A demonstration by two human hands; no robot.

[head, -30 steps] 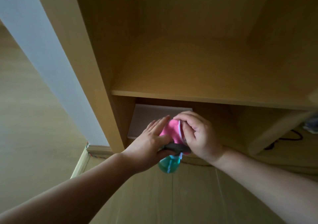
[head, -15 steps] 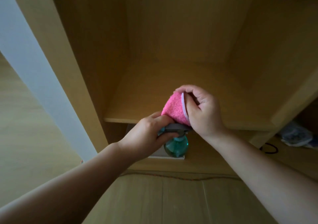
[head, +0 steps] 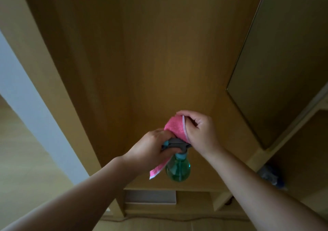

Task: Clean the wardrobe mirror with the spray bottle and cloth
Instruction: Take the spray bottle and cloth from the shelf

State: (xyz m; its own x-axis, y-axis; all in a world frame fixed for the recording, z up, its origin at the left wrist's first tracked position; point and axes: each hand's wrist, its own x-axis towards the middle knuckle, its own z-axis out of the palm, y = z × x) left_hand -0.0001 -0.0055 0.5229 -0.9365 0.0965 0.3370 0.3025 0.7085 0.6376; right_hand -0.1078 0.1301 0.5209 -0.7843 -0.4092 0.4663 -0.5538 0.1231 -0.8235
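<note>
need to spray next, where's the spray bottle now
In the head view, the spray bottle hangs low centre, gripped by the left hand, just below the pink cloth.

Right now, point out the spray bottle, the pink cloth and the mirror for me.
spray bottle (head: 178, 171), head view, on its green belly.
pink cloth (head: 174, 127), head view, on the bunched upper part.
mirror (head: 276, 62), head view, on the middle of its glass.
</note>
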